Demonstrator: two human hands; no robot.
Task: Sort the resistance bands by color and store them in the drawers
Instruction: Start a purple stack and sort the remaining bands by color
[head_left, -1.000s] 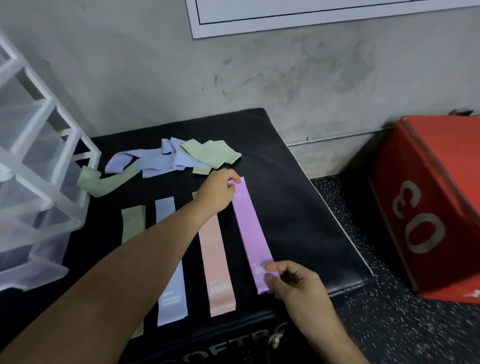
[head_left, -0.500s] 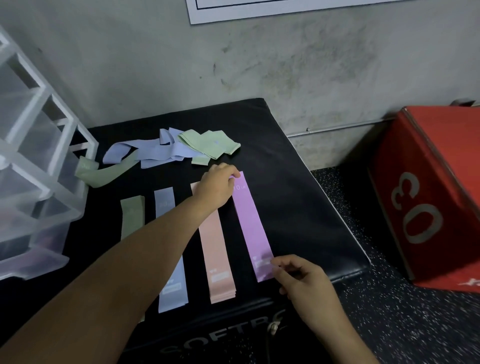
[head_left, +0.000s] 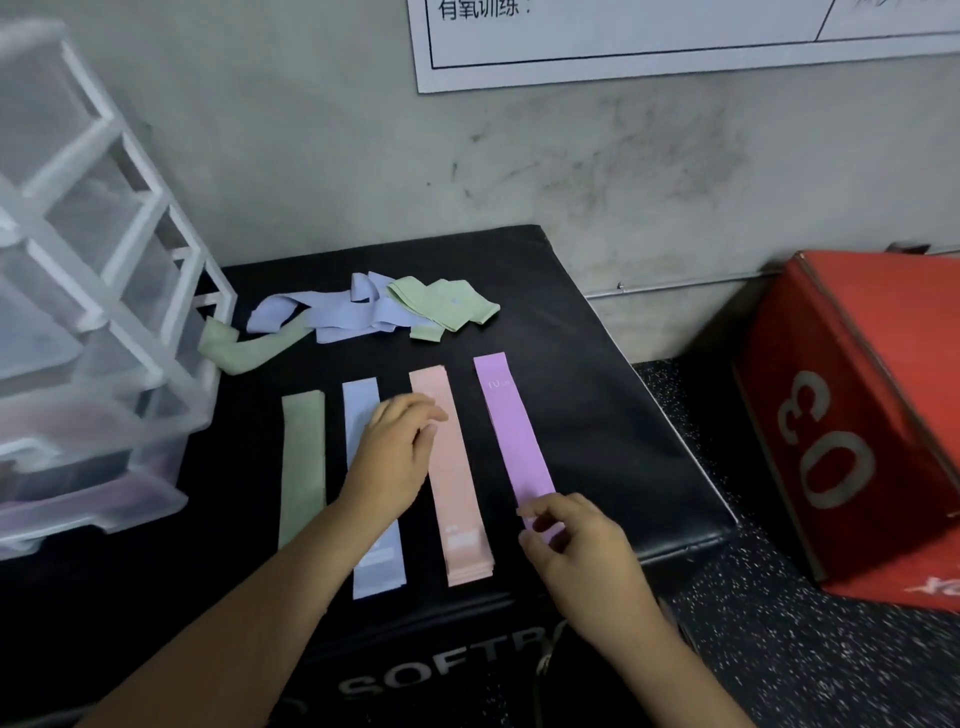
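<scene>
1. Purple band (head_left: 514, 436) lies flat on the padded black box (head_left: 623, 415), rightmost of four sorted strips.
2. Left hand (head_left: 395, 452) hovers, loosely curled and empty. Right hand (head_left: 576, 545) is at the purple band's near end; pinching or only touching, I cannot tell.
3. Likely light, limp and stretchy. Pinch both ends, or it will droop.

Laid-flat strips, four: green band (head_left: 303, 457), one; blue band (head_left: 378, 571), one; pink stack (head_left: 460, 499), one; purple band (head_left: 514, 436), one; loose heap (head_left: 358, 314), one, contents uncountable; drawer unit (head_left: 104, 291), one; red box (head_left: 857, 415), one; hands, two: left hand (head_left: 392, 457), right hand (head_left: 576, 551).
</scene>
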